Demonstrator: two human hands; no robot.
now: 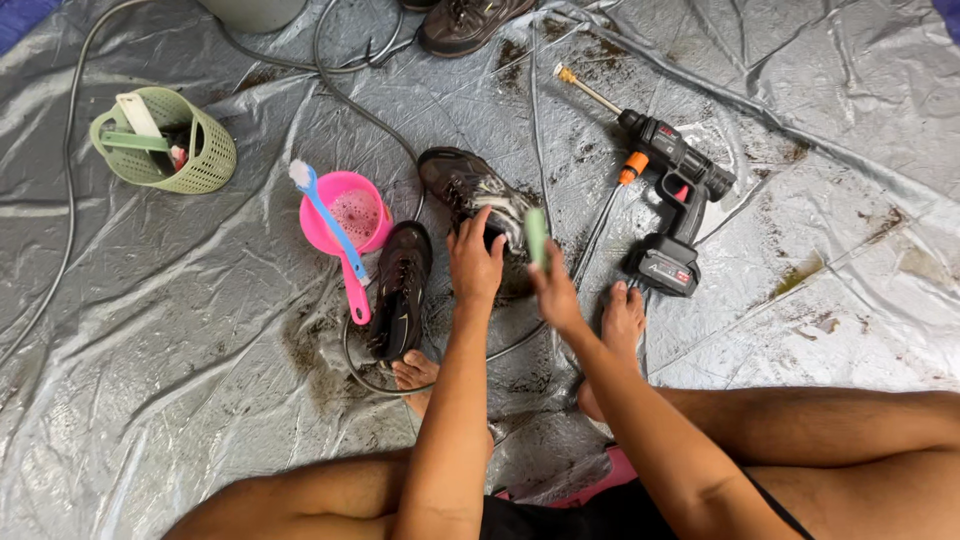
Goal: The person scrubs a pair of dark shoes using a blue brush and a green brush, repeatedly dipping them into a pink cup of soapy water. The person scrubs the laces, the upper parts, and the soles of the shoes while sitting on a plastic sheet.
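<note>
Left hand (pixel 474 262) grips shoe (pixel 470 190) — right hand (pixel 553 290) clasps green brush (pixel 536 236)

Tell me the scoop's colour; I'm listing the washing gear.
The scoop is pink, with a blue brush across it; the head view shows it.

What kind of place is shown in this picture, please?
Probably an improvised shoe-washing spot on the ground: a grey tarp spread out, a cordless spray gun with hose, and a pink scoop.

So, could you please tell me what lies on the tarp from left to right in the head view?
Green basket → pink scoop with blue brush → dark shoe → left hand on muddy shoe → right hand holding green brush → spray gun.
</note>
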